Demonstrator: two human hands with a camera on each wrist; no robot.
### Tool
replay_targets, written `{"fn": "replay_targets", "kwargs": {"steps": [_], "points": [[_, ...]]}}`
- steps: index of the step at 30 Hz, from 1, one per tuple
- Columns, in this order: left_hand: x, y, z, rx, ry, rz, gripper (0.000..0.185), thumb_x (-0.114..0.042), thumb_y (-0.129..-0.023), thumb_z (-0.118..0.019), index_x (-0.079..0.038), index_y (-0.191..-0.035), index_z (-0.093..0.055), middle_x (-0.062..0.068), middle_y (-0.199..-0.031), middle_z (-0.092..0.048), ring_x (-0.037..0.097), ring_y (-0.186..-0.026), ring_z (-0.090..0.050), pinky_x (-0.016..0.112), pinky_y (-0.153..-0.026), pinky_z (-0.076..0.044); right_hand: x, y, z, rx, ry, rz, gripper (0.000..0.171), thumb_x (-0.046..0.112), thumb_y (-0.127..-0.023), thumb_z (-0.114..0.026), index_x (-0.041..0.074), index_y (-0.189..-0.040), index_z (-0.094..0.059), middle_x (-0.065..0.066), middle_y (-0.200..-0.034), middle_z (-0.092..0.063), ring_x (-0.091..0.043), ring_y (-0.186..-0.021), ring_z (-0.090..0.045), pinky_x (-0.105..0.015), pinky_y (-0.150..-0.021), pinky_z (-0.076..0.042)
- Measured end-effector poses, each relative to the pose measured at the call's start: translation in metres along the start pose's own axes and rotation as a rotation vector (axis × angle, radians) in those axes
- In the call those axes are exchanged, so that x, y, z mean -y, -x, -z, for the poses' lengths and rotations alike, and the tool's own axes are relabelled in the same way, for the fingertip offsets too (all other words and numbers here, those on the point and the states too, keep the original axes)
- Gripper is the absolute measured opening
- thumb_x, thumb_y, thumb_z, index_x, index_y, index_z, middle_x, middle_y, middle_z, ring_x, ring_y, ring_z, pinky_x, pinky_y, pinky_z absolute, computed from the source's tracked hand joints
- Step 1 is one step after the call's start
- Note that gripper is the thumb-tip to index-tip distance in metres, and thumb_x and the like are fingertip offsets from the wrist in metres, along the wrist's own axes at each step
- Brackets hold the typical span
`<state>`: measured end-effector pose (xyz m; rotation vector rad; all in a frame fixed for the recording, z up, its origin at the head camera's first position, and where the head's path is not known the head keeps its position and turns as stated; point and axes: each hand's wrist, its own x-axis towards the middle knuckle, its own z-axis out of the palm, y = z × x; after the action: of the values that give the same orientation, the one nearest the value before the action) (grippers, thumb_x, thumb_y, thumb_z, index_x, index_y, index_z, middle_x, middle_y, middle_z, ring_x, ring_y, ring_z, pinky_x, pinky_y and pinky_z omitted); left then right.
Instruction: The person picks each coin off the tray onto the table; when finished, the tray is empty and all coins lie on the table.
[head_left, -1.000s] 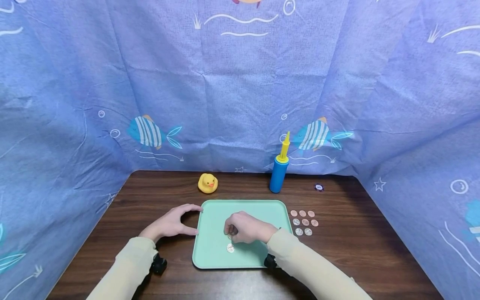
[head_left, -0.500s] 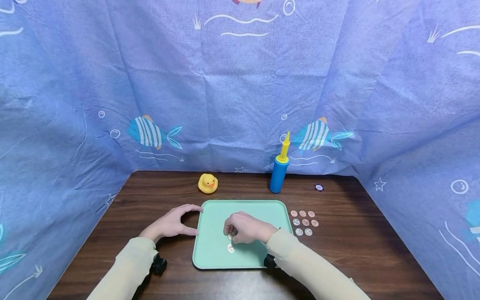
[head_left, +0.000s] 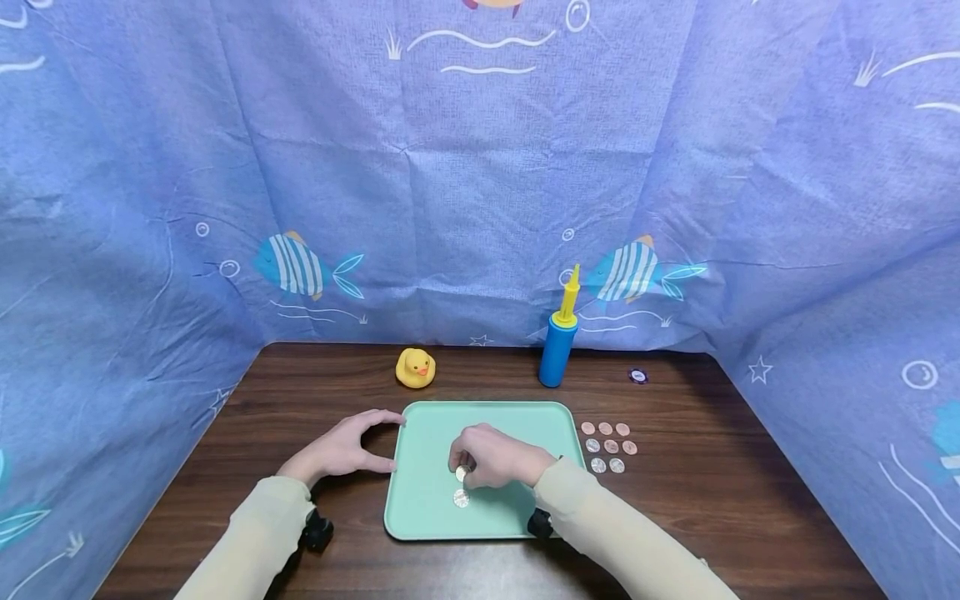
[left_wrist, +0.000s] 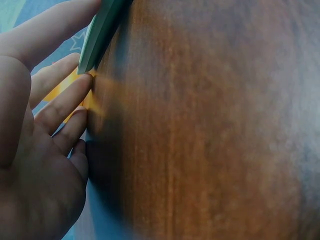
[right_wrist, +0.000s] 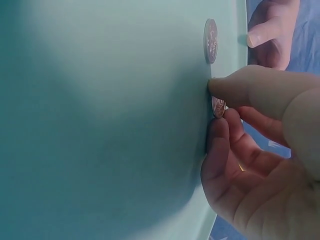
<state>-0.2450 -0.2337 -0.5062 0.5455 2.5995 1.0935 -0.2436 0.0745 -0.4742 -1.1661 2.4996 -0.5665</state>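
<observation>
Your right hand [head_left: 491, 457] sits over the middle of the mint-green tray [head_left: 427, 517], fingers [right_wrist: 235, 90] curled down and pinching a silver coin [right_wrist: 218, 107] between thumb tip and fingertips; the right wrist view shows that coin on edge, touching or just off the tray floor, which of the two you cannot tell. A second silver coin [head_left: 461, 498] lies flat on the tray at 6 o'clock from the pinched one, just beside it, free of the hand. Your left hand [head_left: 347, 447] rests on the wooden surface [head_left: 750, 500] at the tray's 9 o'clock side, thumb and forefinger spread in a loose C around the tray's far-left corner; the left wrist view shows a fingertip against the tray rim, fingers [left_wrist: 62, 102] otherwise relaxed and holding nothing. At 3 o'clock from the tray, just off its rim, a cluster of loose coins [head_left: 609, 447] lies on the surface in rows, copper ones toward the far side and silver ones nearer you. A yellow rubber duck [head_left: 415, 367] stands at 12 o'clock beyond the tray's far-left corner. A blue hand pump with a yellow handle [head_left: 558, 343] stands upright at 1 o'clock. A small dark disc [head_left: 638, 376] lies near the pump, toward 2 o'clock. Blue fish-print cloth [head_left: 480, 167] hangs behind and at both sides.
</observation>
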Motion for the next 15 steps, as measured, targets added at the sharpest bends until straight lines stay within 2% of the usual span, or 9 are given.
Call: {"fn": "replay_targets", "kwargs": {"steps": [8,15], "points": [[-0.001,0.001,0.000,-0.003,0.008,-0.004,0.072,-0.048,-0.081,-0.090,-0.027,-0.144,-0.061,0.002,-0.154,-0.054,0.032,-0.147,-0.045,0.060,-0.117,-0.037,0.000,0.005,0.003,-0.024,0.046,0.031,0.017,0.001,-0.088,-0.081,0.014,-0.098,-0.079,0.009,-0.088,-0.070,0.000,-0.080,-0.058,-0.016,-0.075,-0.050],[-0.002,0.001,0.000,0.000,0.004,-0.005,0.072,-0.047,-0.082,-0.090,-0.027,-0.145,-0.061,0.002,-0.154,-0.054,0.032,-0.147,-0.044,0.060,-0.117,-0.036,-0.006,0.012,0.004,-0.052,-0.021,0.048,0.009,0.002,-0.095,-0.076,0.011,-0.095,-0.076,0.006,-0.086,-0.071,-0.003,-0.077,-0.060,-0.018,-0.073,-0.051]]}}
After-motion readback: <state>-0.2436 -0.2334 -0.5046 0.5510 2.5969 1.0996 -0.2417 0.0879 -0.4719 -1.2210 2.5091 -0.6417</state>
